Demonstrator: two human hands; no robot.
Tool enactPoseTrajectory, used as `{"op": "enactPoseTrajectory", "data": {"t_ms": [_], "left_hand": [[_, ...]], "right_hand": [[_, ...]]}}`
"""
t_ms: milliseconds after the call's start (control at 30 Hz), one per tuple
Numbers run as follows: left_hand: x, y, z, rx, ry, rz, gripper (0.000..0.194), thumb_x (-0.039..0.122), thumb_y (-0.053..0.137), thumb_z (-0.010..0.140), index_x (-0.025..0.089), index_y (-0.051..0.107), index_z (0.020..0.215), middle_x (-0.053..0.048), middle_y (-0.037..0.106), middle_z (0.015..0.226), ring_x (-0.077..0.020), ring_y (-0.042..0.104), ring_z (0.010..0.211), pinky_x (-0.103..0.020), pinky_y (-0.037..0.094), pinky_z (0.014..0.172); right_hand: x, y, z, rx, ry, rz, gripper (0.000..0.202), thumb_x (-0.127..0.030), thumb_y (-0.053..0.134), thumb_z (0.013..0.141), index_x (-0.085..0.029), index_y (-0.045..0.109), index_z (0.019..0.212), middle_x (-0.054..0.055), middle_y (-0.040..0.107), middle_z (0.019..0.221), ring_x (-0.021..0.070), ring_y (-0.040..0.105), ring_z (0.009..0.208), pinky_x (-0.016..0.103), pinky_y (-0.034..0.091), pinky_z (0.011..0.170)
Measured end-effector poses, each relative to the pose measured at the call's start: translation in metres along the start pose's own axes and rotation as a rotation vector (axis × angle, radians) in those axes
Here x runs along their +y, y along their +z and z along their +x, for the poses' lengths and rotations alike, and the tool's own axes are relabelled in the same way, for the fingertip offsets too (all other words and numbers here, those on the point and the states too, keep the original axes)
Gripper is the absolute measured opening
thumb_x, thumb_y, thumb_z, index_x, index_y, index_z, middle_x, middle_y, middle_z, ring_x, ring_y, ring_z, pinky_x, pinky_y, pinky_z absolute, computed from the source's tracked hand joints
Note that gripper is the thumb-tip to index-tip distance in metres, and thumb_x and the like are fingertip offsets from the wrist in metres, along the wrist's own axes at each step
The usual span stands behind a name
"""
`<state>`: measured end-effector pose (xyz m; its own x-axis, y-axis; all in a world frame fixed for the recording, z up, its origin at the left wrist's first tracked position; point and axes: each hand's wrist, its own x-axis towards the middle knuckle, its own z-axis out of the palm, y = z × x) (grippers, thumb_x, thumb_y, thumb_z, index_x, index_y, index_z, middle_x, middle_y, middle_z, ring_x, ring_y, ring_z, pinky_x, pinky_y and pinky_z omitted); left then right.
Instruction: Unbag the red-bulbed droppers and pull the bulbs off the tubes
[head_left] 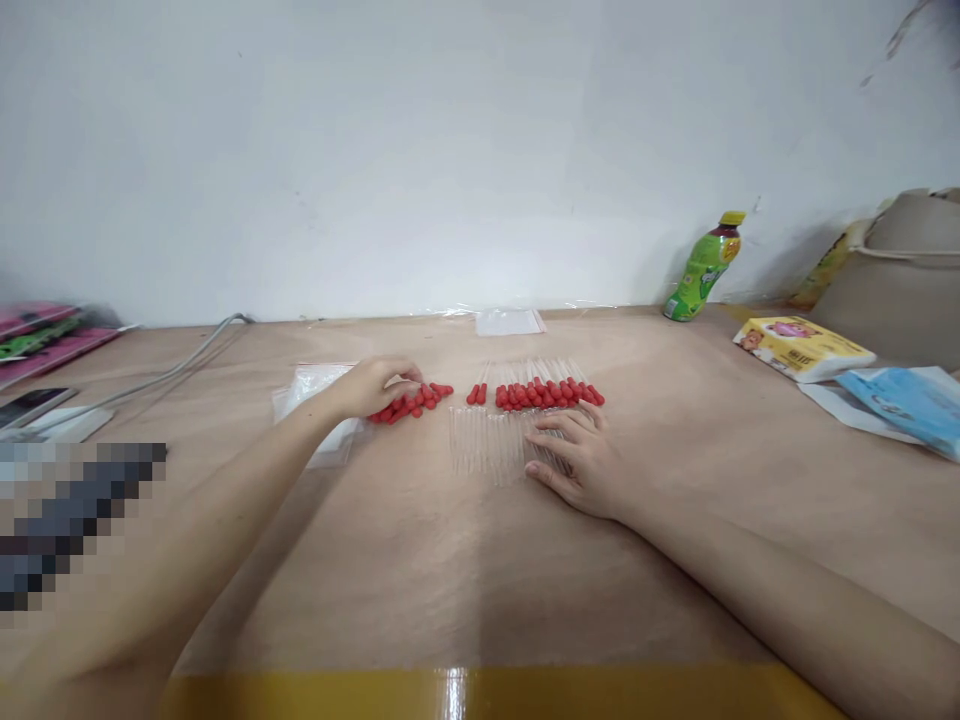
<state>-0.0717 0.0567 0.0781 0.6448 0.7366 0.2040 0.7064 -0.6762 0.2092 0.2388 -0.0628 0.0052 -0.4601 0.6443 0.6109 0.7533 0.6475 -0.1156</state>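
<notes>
Left hand [373,386] bends over red bulbs [399,408], centre-left, gripping or not I can't tell; right hand [590,462] is spread over clear tubes [487,442], centre-right.

The right hand [581,455] partly hides clear sticks [487,440]; the edge crops the blue packet [911,400].

A pale wall [480,150] is met by the far edge of the tan tabletop [360,580]; the near edge is bordered by a yellow strip [315,695]. A green bottle [703,272] with a yellow cap is placed by the far edge, right of centre. Toward the far right corner, a beige bag [892,290], yellow pack [802,347] and blue packet [904,405] are grouped. Toward the far left corner, pink-and-green items [71,345] are stacked; a grey cable [180,367] is run from the far edge past a phone [34,407].
</notes>
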Motion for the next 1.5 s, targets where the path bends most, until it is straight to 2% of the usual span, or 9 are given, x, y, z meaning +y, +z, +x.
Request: {"op": "enactPoseTrajectory", "data": {"t_ms": [100, 233, 433, 567, 733, 900, 1033, 1267, 1500], "left_hand": [[0.028, 0.012, 0.012, 0.122, -0.041, 0.086, 0.027, 0.041, 0.044, 0.081, 0.019, 0.061, 0.08, -0.005, 0.061, 0.085, -0.0196, 0.055, 0.086, -0.032, 0.041, 0.081], [0.057, 0.035, 0.033, 0.058, -0.17, 0.231, 0.031, 0.044, 0.044, 0.082, 0.02, 0.063, 0.081, -0.007, 0.058, 0.093, -0.024, 0.05, 0.095, -0.038, 0.036, 0.087], [0.063, 0.06, 0.05, -0.031, -0.25, 0.32, 0.041, 0.04, 0.033, 0.086, 0.014, 0.064, 0.085, -0.016, 0.049, 0.112, -0.0312, 0.04, 0.108, -0.048, 0.03, 0.087], [0.064, 0.062, 0.056, -0.049, -0.291, 0.316, 0.036, 0.033, 0.035, 0.085, 0.012, 0.065, 0.083, -0.017, 0.048, 0.115, -0.032, 0.039, 0.109, -0.048, 0.031, 0.085], [0.071, 0.048, 0.049, 0.029, -0.356, 0.34, 0.036, 0.032, 0.031, 0.087, 0.012, 0.061, 0.087, -0.017, 0.05, 0.111, -0.0314, 0.041, 0.105, -0.046, 0.033, 0.082], [0.08, 0.035, 0.007, 0.197, -0.138, 0.366, 0.024, 0.029, 0.034, 0.089, 0.015, 0.052, 0.084, -0.01, 0.058, 0.084, -0.0246, 0.05, 0.085, -0.041, 0.036, 0.078], [0.088, 0.048, -0.034, 0.253, 0.069, 0.141, 0.02, 0.031, 0.04, 0.089, 0.017, 0.049, 0.078, -0.004, 0.056, 0.075, -0.0179, 0.053, 0.073, -0.03, 0.042, 0.067], [0.102, 0.083, -0.06, 0.405, 0.202, -0.072, 0.004, 0.023, 0.051, 0.085, 0.02, 0.051, 0.083, 0.0, 0.061, 0.081, -0.0112, 0.058, 0.072, -0.023, 0.046, 0.066], [0.103, 0.083, -0.058, 0.442, 0.268, -0.011, 0.003, 0.02, 0.053, 0.084, 0.019, 0.051, 0.082, -0.002, 0.061, 0.082, -0.0114, 0.058, 0.073, -0.023, 0.047, 0.069]], "right_hand": [[-0.001, -0.001, 0.0, -0.001, 0.005, -0.014, 0.026, -0.04, 0.051, 0.082, -0.023, 0.062, 0.099, 0.006, 0.062, 0.103, 0.0203, 0.053, 0.097, 0.046, 0.024, 0.097], [-0.002, -0.001, 0.0, 0.014, 0.012, -0.029, 0.025, -0.04, 0.051, 0.082, -0.024, 0.062, 0.097, 0.005, 0.062, 0.102, 0.0202, 0.053, 0.096, 0.046, 0.022, 0.099], [-0.003, -0.001, 0.0, 0.012, 0.022, -0.031, 0.026, -0.041, 0.051, 0.082, -0.024, 0.062, 0.098, 0.005, 0.062, 0.102, 0.0201, 0.053, 0.096, 0.046, 0.022, 0.099], [-0.004, -0.002, 0.001, 0.005, 0.028, -0.032, 0.025, -0.04, 0.051, 0.082, -0.023, 0.062, 0.097, 0.005, 0.062, 0.102, 0.0198, 0.053, 0.096, 0.046, 0.022, 0.1], [-0.003, 0.0, 0.0, 0.026, 0.039, -0.033, 0.027, -0.038, 0.051, 0.082, -0.023, 0.06, 0.102, 0.006, 0.061, 0.103, 0.0202, 0.053, 0.097, 0.047, 0.024, 0.1], [-0.002, 0.004, -0.002, 0.239, 0.127, -0.035, 0.053, -0.038, 0.051, 0.08, -0.019, 0.039, 0.129, 0.015, 0.045, 0.125, 0.0277, 0.044, 0.114, 0.048, 0.032, 0.097], [-0.003, 0.003, -0.002, 0.301, 0.096, -0.035, 0.066, -0.039, 0.054, 0.079, -0.021, 0.026, 0.136, 0.015, 0.035, 0.135, 0.0288, 0.039, 0.12, 0.046, 0.032, 0.099], [-0.004, -0.001, 0.0, 0.101, -0.11, -0.012, 0.043, -0.041, 0.054, 0.08, -0.025, 0.051, 0.119, 0.007, 0.057, 0.118, 0.0237, 0.047, 0.115, 0.047, 0.023, 0.102], [-0.015, -0.004, 0.0, 0.056, -0.194, 0.021, 0.034, -0.042, 0.055, 0.08, -0.023, 0.058, 0.108, 0.003, 0.066, 0.101, 0.0213, 0.054, 0.104, 0.049, 0.015, 0.105]]}}
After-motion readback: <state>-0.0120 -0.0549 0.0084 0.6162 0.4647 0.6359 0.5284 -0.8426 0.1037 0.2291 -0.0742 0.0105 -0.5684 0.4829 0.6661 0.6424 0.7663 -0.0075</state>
